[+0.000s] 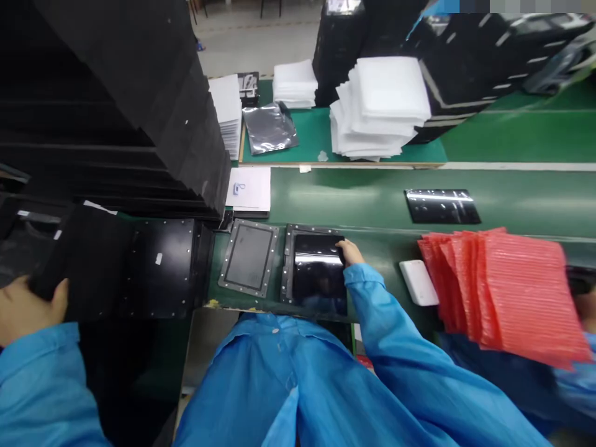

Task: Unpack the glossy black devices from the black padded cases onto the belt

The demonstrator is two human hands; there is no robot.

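Observation:
At the far left, my left hand (32, 307) grips the near edge of a black foam tray (84, 261), thumb and fingers bent over it. My right hand (350, 253) holds the right edge of a glossy black panel (320, 270). That panel lies partly over a grey metal-edged frame (287, 264) and reaches the bench's front edge. Left of it rests a second grey frame (249, 257) with small holes round its rim. A black plate with studs (161, 267) is between that frame and the tray.
Tall black foam stacks (177, 112) rise at the left. Red bubble bags (526, 285), a white box (419, 282) and another dark panel (442, 206) are at the right. White foam sheets (391, 93) sit on the back shelf. A co-worker's sleeve (577, 379) shows at the right edge.

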